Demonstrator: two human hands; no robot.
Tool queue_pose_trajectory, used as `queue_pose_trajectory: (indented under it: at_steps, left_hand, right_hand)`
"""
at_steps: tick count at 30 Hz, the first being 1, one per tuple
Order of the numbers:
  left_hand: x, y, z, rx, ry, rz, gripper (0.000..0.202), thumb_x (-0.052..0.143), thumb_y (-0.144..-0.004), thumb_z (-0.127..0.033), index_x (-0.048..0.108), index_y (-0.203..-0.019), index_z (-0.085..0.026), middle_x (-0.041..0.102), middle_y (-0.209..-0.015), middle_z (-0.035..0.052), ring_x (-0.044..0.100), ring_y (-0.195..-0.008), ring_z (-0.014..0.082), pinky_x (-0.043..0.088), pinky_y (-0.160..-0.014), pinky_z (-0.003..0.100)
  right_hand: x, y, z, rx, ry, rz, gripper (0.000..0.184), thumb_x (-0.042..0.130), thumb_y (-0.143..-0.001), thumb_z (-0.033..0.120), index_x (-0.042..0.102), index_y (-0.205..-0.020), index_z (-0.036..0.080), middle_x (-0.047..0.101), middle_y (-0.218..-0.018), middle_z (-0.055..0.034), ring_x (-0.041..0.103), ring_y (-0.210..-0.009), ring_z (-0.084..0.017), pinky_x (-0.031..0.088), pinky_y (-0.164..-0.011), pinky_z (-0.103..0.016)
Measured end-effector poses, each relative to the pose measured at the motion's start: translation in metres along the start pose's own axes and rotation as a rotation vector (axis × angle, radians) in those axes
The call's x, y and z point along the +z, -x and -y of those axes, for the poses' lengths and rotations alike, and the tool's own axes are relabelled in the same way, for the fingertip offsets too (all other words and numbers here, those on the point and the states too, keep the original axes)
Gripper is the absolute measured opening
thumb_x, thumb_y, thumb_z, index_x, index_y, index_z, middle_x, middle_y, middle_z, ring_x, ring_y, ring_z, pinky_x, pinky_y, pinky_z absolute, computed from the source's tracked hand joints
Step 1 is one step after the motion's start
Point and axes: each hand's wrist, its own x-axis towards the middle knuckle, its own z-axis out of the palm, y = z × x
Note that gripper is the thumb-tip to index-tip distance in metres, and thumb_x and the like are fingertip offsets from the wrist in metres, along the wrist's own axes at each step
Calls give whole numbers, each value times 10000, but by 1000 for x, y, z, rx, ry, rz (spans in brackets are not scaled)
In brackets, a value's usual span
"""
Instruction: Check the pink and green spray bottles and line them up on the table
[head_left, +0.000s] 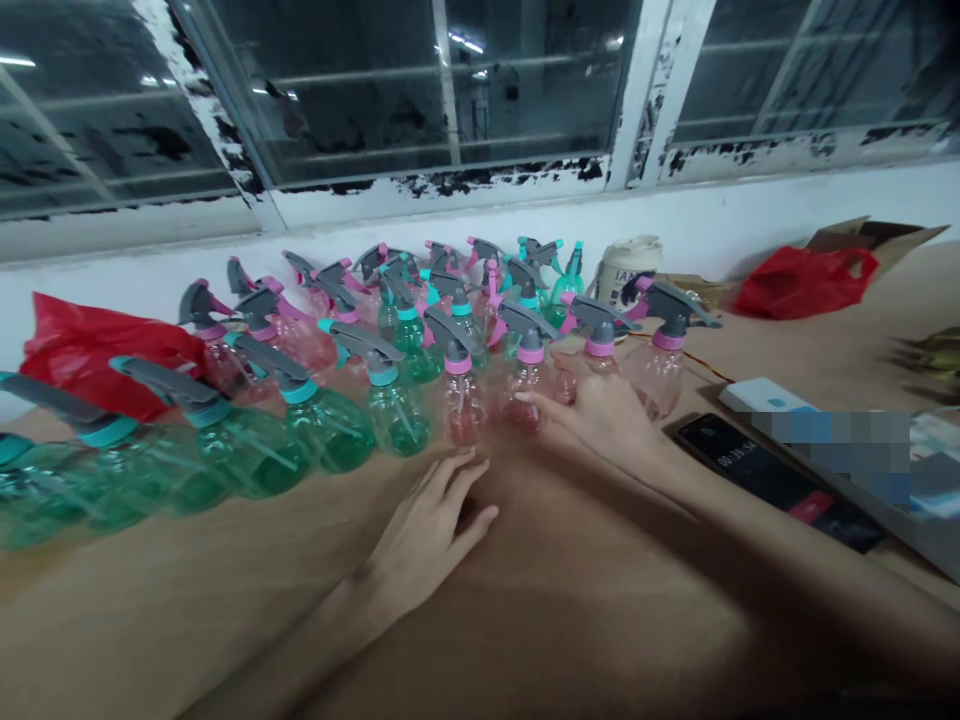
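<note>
My right hand (611, 415) is at a pink spray bottle (529, 372) with a grey trigger head and pink collar. The thumb lies across the bottle's front, and the other fingers curl behind its right side, partly hidden. My left hand (424, 530) hovers low over or rests on the table, fingers spread and holding nothing. Just beyond its fingertips stands another pink spray bottle (461, 405). Green spray bottles (330, 430) with teal collars line up to the left. Right of the gripped bottle are a pink spray bottle (600, 340), its body covered by my hand, and one more pink bottle (660, 375).
More pink and green spray bottles crowd behind the front row. A red plastic bag (105, 350) lies at left, another red bag (806, 283) by a cardboard box (874, 238) at right. A white cup (628, 268) stands by the wall. A phone (772, 480) shows a timer beside a white box (769, 395).
</note>
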Motion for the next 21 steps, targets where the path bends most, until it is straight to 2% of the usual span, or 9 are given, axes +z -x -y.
queue_pose_trajectory:
  at_steps: [4,9,13,17,21]
  left_hand:
    - [-1,-10,0,-21,44,2,413,479,-966,-360,389,-1347,-230,453,-1372,67,476,-1247,233,397,-1037,398]
    - [2,-16,0,-34,60,7,421,469,-969,-355,369,-1364,-251,439,-1385,65,480,-1243,239,399,-1034,408]
    - [1,-16,-4,-28,80,21,400,485,-960,-352,402,-1340,-255,435,-1391,62,478,-1245,243,394,-1039,416]
    - [-3,-12,-12,-28,137,23,367,484,-959,-342,420,-1313,-267,462,-1362,47,484,-1233,226,399,-1036,404]
    - [-5,-11,-23,-89,182,-7,410,516,-932,-370,406,-1316,-274,496,-1327,50,516,-1193,241,427,-1003,431]
  right_hand:
    - [7,-6,5,2,-20,30,792,443,-806,699,446,-1343,118,729,-859,-160,690,-758,-353,501,-595,-420]
    - [11,-11,4,-11,0,61,670,465,-829,646,539,-1212,101,718,-868,-171,687,-764,-352,490,-578,-400]
    - [10,-9,3,-23,-5,50,676,493,-810,651,526,-1219,115,716,-895,-168,684,-781,-354,490,-574,-397]
    - [3,3,2,-55,0,54,693,489,-801,672,525,-1212,116,721,-862,-160,692,-722,-351,484,-545,-398]
    - [-13,27,3,-98,48,70,668,460,-806,692,551,-1150,127,723,-815,-140,698,-708,-352,473,-515,-378]
